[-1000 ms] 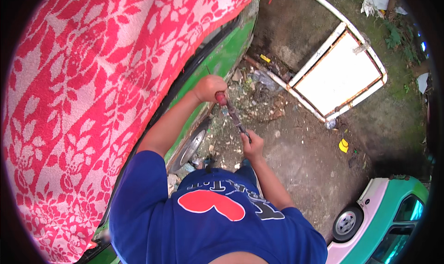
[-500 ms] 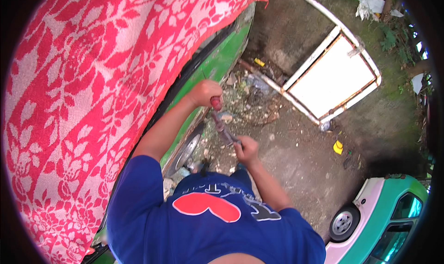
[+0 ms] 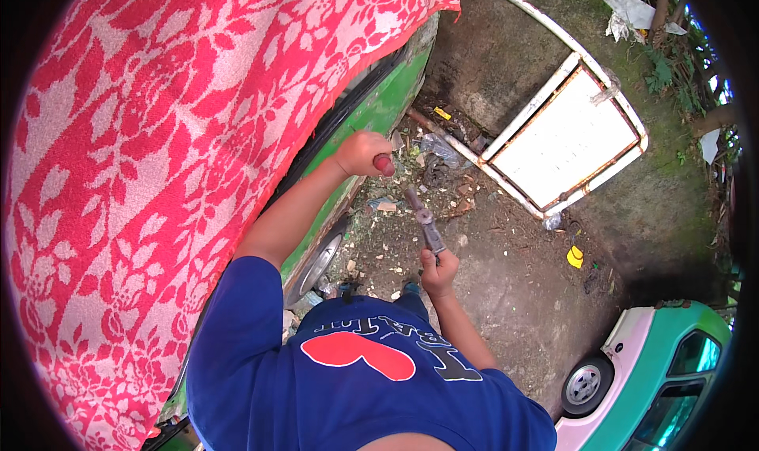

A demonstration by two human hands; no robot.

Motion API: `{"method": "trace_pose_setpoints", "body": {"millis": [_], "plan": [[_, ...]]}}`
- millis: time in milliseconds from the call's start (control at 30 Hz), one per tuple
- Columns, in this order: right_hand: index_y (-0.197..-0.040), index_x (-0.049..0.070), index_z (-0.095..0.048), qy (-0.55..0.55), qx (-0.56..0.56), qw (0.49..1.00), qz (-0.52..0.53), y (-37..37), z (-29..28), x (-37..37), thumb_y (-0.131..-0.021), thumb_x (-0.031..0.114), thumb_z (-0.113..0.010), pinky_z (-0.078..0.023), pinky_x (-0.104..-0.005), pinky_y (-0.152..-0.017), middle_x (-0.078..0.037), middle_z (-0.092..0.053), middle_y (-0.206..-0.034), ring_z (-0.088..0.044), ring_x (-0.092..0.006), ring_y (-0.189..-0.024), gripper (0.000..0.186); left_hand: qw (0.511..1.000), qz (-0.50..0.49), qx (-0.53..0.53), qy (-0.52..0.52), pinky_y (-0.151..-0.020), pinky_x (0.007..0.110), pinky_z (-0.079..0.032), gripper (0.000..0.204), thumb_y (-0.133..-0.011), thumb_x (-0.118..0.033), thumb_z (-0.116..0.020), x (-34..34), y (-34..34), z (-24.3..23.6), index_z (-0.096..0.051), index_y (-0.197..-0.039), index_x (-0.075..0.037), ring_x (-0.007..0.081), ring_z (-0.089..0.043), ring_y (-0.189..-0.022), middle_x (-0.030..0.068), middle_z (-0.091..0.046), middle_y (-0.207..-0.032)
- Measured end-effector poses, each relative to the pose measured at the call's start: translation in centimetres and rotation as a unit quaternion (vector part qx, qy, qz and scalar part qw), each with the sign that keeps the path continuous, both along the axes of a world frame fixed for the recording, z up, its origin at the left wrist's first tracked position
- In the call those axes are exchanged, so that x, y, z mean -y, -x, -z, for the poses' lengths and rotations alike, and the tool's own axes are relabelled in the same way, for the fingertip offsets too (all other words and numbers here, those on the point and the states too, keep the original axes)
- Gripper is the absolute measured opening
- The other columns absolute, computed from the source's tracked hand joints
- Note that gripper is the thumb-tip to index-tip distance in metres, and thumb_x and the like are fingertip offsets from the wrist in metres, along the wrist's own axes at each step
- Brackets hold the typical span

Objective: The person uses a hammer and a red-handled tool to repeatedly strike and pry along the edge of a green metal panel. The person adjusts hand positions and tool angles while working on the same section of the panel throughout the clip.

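Note:
My left hand [image 3: 364, 153] is closed round a screwdriver, with its red handle end [image 3: 384, 165] sticking out towards me. Its thin shaft, mostly hidden by the fist, points at the green car body panel [image 3: 385, 103]. To the right and lower, my right hand [image 3: 439, 272] grips grey metal pliers [image 3: 425, 220] by their handles. The head of the pliers points up and left, a short gap away from the red handle. Below the panel a car wheel [image 3: 318, 263] shows in part.
A red and pink floral cloth [image 3: 158, 150] covers the car on the left. A rusty white metal frame with a white panel [image 3: 571, 135] leans at the far right. Rubble and litter [image 3: 443, 162] lie on the ground. A green and pink car [image 3: 664, 372] stands at the lower right.
The pliers have drawn back from the red handle end, which they were close to or touching. My left hand with the screwdriver has shifted slightly right.

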State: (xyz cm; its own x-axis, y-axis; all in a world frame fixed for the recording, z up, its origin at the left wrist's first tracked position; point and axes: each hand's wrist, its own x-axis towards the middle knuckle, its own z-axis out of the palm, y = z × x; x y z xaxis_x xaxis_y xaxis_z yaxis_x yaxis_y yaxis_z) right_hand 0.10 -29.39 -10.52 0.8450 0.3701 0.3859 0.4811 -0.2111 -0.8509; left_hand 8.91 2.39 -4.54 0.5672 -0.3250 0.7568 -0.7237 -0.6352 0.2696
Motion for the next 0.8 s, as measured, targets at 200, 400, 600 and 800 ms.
{"method": "trace_pose_setpoints", "body": {"millis": [200, 400, 600, 800], "plan": [[-0.081, 0.001, -0.061, -0.041, -0.028, 0.998, 0.048, -0.3, -1.2, 0.8, -0.093, 0.026, -0.061, -0.041, -0.0288, -0.054, -0.003, -0.054, -0.063, -0.051, -0.0133, -0.058, 0.028, 0.998, 0.046, 0.046, 0.005, -0.051, 0.04, -0.042, 0.022, -0.061, -0.012, -0.072, 0.8, 0.6, -3.0, -0.05, -0.061, -0.01, 0.0289, -0.053, -0.055, 0.0078, -0.051, -0.059], [-0.08, 0.001, -0.058, -0.092, -0.08, 0.99, 0.071, -0.8, -1.8, 0.2, -0.097, 0.026, -0.057, -0.039, -0.0253, -0.054, 0.0, -0.054, -0.063, -0.049, -0.0085, -0.058, 0.03, 0.999, 0.042, -0.026, 0.015, -0.054, 0.041, -0.044, 0.025, -0.057, -0.018, -0.074, 0.9, 0.6, -0.5, -0.05, -0.06, -0.012, 0.0301, -0.056, -0.058, 0.0076, -0.053, -0.06], [-0.078, 0.002, -0.058, -0.105, -0.142, 0.982, 0.074, -3.0, -1.2, 0.6, -0.098, 0.026, -0.057, -0.038, -0.0247, -0.054, 0.0, -0.055, -0.063, -0.049, -0.008, -0.058, 0.031, 0.995, -0.027, -0.091, -0.004, -0.053, 0.041, -0.044, 0.021, -0.062, -0.017, -0.074, 1.9, -0.4, -1.2, -0.054, -0.064, -0.012, 0.0277, -0.058, -0.058, 0.0063, -0.054, -0.06], [-0.077, 0.002, -0.058, -0.085, -0.166, 0.982, 0.032, -7.8, -0.6, 1.8, -0.097, 0.025, -0.058, -0.037, -0.025, -0.053, 0.0, -0.055, -0.062, -0.049, -0.0078, -0.057, 0.031, 0.97, -0.141, -0.195, -0.024, -0.053, 0.045, -0.045, 0.031, -0.071, -0.031, -0.078, 4.0, -3.9, -2.8, -0.053, -0.074, -0.013, 0.0313, -0.062, -0.062, 0.0081, -0.058, -0.062]]}}
